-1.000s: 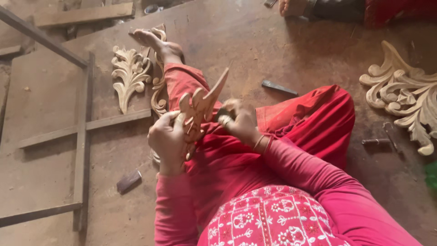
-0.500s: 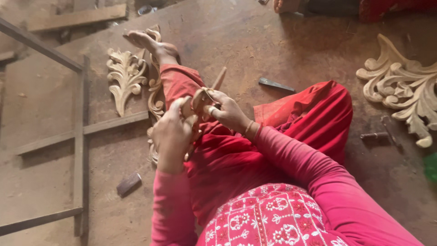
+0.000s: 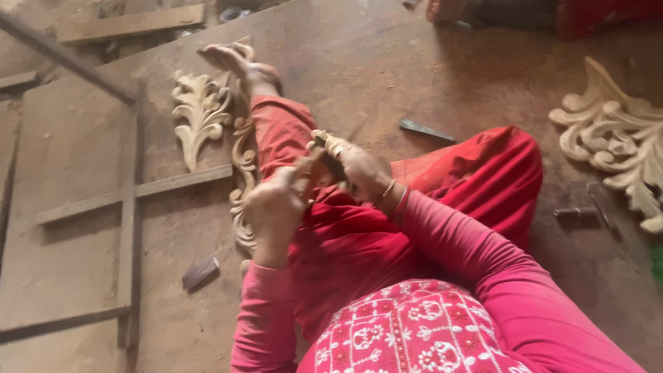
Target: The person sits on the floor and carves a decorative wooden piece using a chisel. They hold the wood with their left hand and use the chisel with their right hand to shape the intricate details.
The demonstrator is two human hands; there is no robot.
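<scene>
2 hands meet over the lap of a person seated on the floor in red trousers. The left hand (image 3: 276,207) and the right hand (image 3: 356,169) are both closed around 1 small carved piece (image 3: 323,140) of pale wood, held just above the raised knee. Only its tip shows between the fingers; it is blurred, so its shape is hard to read, but its long axis seems to run from lower right to upper left, the pale end pointing away from the body.

On the wooden floor (image 3: 331,62) lie 2 finished leaf carvings (image 3: 200,117) beside the outstretched leg, pale, curled and scalloped, 1 of them partly under the leg. 1 larger scroll carving (image 3: 615,138) of the same light wood sits at the right edge. 1 dark flat chisel (image 3: 425,130) lies just beyond the knee, and 1 small dark block (image 3: 200,273) rests near the left elbow. A frame (image 3: 128,200) of thin wooden strips spreads across the left side. The bare foot (image 3: 231,59) touches the upper leaf carving.
</scene>
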